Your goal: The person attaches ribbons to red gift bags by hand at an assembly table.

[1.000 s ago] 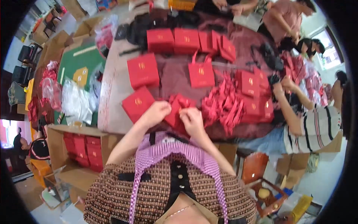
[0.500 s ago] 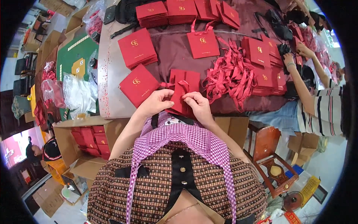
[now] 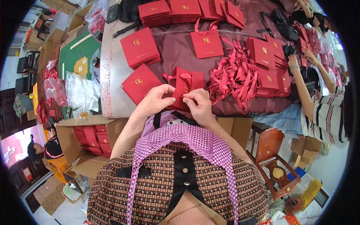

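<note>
A red paper gift bag [image 3: 184,83] with gold print lies in front of me, a red ribbon [image 3: 186,76] looping over its face. My left hand [image 3: 155,100] is curled round its near left side, thumb and forefinger a little apart; the other fingertips are hidden. From the right, my right hand [image 3: 200,104] pinches at the bag's near part, thumb against bent forefinger. Whether ribbon is also in that pinch is too small to tell. A stack of flat red bags [image 3: 140,83] sits left of my left hand. To the right lies a tangled heap of red ribbons [image 3: 235,77].
More bag stacks stand at the back [image 3: 154,13] and right [image 3: 262,54]; one bag with ribbon handles [image 3: 207,43] lies behind mine. A carton of red bags [image 3: 84,138] is at my left. A co-worker's hands [image 3: 293,60] work at the far right, near a wooden chair [image 3: 268,144].
The view has shifted slightly. My right fingers have bent further in at the bag, and the bag's upper part sits a little differently. My left hand stays about the same.
</note>
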Demonstrator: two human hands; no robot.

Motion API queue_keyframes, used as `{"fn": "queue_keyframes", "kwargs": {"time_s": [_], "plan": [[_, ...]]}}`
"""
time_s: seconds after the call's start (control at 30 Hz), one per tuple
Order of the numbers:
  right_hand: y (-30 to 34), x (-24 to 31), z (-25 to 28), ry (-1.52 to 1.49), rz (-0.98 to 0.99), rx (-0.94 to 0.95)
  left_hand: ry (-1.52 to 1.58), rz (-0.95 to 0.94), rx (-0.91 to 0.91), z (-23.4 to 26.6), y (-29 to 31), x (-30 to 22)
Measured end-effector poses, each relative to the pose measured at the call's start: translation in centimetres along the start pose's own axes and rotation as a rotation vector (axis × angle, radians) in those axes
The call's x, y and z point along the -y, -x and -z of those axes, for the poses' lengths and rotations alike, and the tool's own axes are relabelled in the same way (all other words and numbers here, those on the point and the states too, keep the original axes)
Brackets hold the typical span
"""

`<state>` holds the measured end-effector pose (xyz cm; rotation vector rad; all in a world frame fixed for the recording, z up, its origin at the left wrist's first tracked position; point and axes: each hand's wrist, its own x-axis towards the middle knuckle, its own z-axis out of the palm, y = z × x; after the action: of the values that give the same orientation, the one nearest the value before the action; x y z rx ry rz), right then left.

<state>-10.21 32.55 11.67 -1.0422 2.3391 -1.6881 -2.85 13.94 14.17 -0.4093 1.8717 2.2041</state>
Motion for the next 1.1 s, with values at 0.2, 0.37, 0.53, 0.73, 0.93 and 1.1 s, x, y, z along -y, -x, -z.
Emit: {"fn": "queue_keyframes", "kwargs": {"time_s": [0.2, 0.37, 0.53, 0.73, 0.93, 1.1], "plan": [[-0.7, 0.1, -0.2, 0.133, 0.13, 0.027, -0.297, -0.141, -0.105, -0.7, 0.0, -0.2], [-0.7, 0.3, -0.3, 0.283, 0.232, 0.049, -0.462, -0.309, -0.186, -1.1, -0.5, 0.8], [-0.9, 0.0, -0.7, 0.417, 0.359, 0.031, -0.441, -0.263, -0.27, -2.1, -1.2, 1.1], [0.1, -0.8, -1.2, 0.498, 0.442, 0.06, -0.553, -0.229, -0.333, -2.9, -1.4, 3.4], [1.4, -2.1, -2.7, 0.131, -0.055, 0.057, -0.653, -0.268, -0.377, -2.9, -1.1, 4.0], [0.7, -1.9, -2.5, 0.274, 0.185, 0.081, -0.64, -0.22, -0.356, -2.8, -1.1, 3.0]]}}
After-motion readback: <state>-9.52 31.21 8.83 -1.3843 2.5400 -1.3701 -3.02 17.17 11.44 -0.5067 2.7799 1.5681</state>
